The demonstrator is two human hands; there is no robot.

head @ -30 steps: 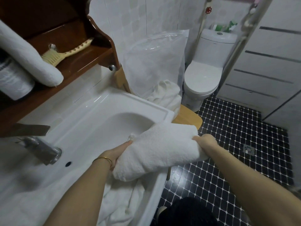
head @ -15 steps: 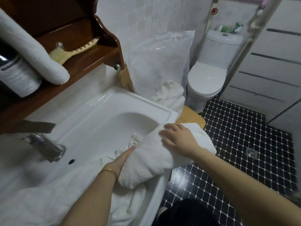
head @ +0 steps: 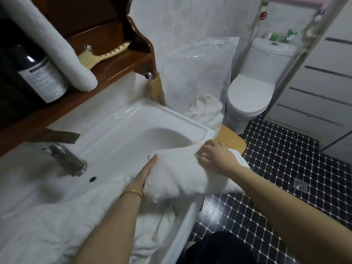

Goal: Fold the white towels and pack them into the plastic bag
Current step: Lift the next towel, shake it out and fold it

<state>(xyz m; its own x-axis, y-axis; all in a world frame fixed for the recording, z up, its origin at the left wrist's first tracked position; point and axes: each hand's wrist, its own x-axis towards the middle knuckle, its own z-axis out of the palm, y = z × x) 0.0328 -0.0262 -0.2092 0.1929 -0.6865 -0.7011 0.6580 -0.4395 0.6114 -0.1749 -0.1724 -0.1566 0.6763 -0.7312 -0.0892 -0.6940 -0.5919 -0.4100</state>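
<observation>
A folded white towel (head: 177,174) rests on the front right corner of the white sink (head: 133,119). My left hand (head: 146,172) presses flat against the towel's left end, a gold bangle on the wrist. My right hand (head: 213,157) lies on top of the towel with fingers curled into the cloth. A clear plastic bag (head: 198,73) stands upright behind the sink on a wooden stool (head: 231,140), with a crumpled white towel (head: 205,109) at its foot. More white towel cloth (head: 57,221) spreads over the sink's near left side.
A wooden shelf (head: 114,67) above the sink holds a rolled white towel (head: 57,44), a dark bottle (head: 38,73) and a comb (head: 102,56). A metal faucet (head: 66,159) is at the left. A toilet (head: 251,92) stands beyond the bag on black tiled floor (head: 285,168).
My right hand moved from the towel's right end onto its top and slid leftward. The towel looks flatter and more compact. My left hand stayed at the left end.
</observation>
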